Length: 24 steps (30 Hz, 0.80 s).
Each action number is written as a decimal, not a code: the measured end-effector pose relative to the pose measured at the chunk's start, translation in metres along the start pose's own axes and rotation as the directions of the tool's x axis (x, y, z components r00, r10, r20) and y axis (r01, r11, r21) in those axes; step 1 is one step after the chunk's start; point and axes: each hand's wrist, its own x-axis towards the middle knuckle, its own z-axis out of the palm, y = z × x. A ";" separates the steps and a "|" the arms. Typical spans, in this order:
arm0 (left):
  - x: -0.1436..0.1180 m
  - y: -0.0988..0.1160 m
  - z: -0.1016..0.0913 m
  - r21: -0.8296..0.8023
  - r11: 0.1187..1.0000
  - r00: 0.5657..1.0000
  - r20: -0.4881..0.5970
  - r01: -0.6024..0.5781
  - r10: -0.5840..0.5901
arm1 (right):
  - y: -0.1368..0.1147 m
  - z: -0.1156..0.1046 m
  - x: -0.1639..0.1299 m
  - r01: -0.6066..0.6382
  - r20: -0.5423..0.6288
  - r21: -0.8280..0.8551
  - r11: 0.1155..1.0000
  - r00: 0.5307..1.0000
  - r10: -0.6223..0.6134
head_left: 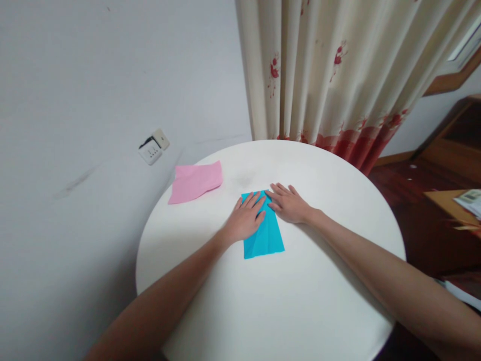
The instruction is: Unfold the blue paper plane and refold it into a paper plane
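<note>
A creased blue sheet of paper point(267, 238) lies flat near the middle of the round white table point(270, 306). My left hand point(245, 219) rests on its left part with the fingers spread and pointing away from me. My right hand point(288, 203) lies flat at the paper's upper right edge, fingertips touching it and the palm over the table. Neither hand grips anything. Part of the paper's upper half is hidden under my hands.
A pink sheet of paper point(197, 182) lies at the table's back left edge. The wall with a socket point(151, 152) stands close on the left. Behind the table hangs a flowered curtain point(308, 75). To the right, a cardboard piece point(445, 203) is above the dark floor.
</note>
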 end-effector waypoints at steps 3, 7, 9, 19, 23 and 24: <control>0.000 -0.001 0.001 -0.008 1.000 1.000 -0.004 0.002 -0.002 | 0.000 0.000 0.000 -0.003 0.002 0.004 1.000 1.000 0.002; -0.001 0.000 0.001 -0.019 1.000 1.000 -0.003 0.007 -0.007 | -0.001 0.001 0.000 -0.018 0.025 0.004 1.000 1.000 0.018; -0.002 0.000 0.000 -0.022 1.000 1.000 -0.008 0.009 -0.009 | -0.002 0.001 -0.001 -0.019 0.027 0.002 1.000 0.999 0.019; -0.005 0.004 -0.003 -0.021 1.000 1.000 -0.020 0.009 -0.009 | -0.010 -0.001 -0.003 -0.039 0.039 0.018 0.999 0.999 0.038; -0.005 0.004 -0.003 -0.025 1.000 1.000 -0.022 0.010 -0.011 | -0.012 0.000 -0.004 -0.033 0.047 0.023 0.999 0.998 0.032; -0.005 0.004 -0.003 -0.027 1.000 1.000 -0.025 0.010 -0.011 | -0.012 0.000 -0.004 -0.032 0.050 0.024 0.999 0.998 0.031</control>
